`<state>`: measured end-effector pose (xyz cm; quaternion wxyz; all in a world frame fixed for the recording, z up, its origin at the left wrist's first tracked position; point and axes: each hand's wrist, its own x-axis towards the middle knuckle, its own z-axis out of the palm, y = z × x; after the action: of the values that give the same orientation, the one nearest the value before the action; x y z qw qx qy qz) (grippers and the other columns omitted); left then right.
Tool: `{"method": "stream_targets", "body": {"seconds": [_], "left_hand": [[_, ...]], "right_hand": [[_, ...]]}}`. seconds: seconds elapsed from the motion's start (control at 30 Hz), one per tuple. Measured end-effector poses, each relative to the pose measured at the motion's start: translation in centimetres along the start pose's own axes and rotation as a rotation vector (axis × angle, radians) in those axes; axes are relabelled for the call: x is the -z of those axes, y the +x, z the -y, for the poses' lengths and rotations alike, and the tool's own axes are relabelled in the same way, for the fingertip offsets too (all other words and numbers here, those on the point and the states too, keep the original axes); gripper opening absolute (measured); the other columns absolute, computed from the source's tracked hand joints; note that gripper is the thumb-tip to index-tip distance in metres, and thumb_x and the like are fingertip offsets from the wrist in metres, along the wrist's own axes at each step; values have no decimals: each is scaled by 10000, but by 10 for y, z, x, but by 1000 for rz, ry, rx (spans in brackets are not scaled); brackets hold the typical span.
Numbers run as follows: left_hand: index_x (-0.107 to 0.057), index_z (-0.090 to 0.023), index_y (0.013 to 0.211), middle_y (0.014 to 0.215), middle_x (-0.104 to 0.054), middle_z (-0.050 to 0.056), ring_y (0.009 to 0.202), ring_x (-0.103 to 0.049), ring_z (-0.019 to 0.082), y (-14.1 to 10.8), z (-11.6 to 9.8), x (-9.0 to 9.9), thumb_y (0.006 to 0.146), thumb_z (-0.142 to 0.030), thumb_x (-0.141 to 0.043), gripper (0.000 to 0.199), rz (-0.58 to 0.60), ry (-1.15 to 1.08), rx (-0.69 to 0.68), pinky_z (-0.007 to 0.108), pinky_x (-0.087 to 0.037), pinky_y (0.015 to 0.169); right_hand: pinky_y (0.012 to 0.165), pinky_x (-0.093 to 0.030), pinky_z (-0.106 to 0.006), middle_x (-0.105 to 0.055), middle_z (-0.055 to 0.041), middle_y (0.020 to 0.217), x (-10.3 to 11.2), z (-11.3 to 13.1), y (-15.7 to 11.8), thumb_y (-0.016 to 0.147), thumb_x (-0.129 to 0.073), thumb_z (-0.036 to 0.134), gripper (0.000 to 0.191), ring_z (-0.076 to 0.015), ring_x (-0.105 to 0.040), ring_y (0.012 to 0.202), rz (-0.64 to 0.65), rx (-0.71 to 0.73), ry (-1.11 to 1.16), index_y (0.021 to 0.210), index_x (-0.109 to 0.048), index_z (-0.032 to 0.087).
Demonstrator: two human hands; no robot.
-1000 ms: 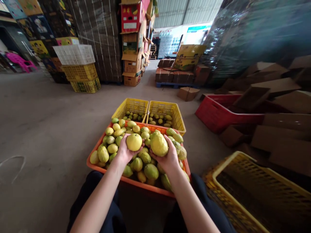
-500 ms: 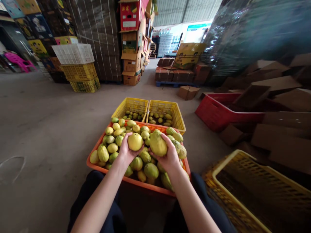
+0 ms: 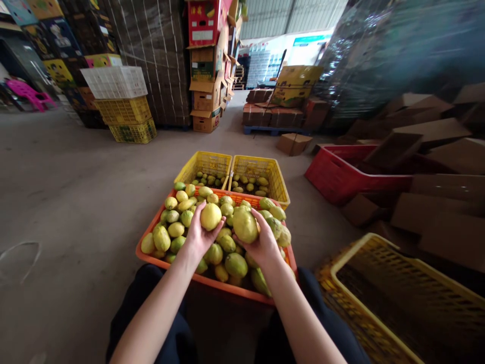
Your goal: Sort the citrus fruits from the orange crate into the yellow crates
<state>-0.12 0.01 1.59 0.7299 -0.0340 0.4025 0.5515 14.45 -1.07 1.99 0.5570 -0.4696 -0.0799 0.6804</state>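
Note:
My left hand [image 3: 200, 235] is closed around a round, yellow, citrus-like fruit [image 3: 210, 216], with the thumb along its left side. A larger, knobbly yellow-green fruit [image 3: 245, 225] sits in my right hand [image 3: 265, 240], the fingers under it and the thumb on its right side. Both hands are held just above an orange crate [image 3: 151, 260] between my knees. The crate is heaped with yellow and green fruits of several sizes, among them a big green one [image 3: 235, 265] near the front.
Two yellow crates [image 3: 280, 184] holding smaller fruits stand behind the orange one. At my right are another yellow crate [image 3: 373, 242] and a red crate [image 3: 329, 169] beside loose cardboard [image 3: 428, 131]. Stacked crates [image 3: 125, 111] and piled boxes [image 3: 204, 101] stand farther back.
Both fruits have turned slightly in my hands; the right one now shows a rounder side. My left hand's fingers have come up a little. The crates have not moved.

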Motion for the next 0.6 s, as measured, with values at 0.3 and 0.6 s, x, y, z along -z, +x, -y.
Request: {"method": "stream_targets", "body": {"seconds": [0.3,0.6], "left_hand": [[-620,-164,1316,945,-701,106,644,-628,178,5,8,7,1037,-403,-398,430,35,-147,65,273,-551,517],[-632,-171,1248,899,-688,64,729,-702,198,-5,3,6,1013,-435,-558,360,2,-120,-53,290,-625,597]], "right_hand": [[491,-582,-332,-693,12,634,-2,-7,1,768,-671,334,116,-218,-682,567,5,-55,79,846,-628,260],[462,-580,-307,-695,25,655,4,-4,-5,755,-715,297,123,-196,-646,550,-59,-23,90,841,-632,272]]}}
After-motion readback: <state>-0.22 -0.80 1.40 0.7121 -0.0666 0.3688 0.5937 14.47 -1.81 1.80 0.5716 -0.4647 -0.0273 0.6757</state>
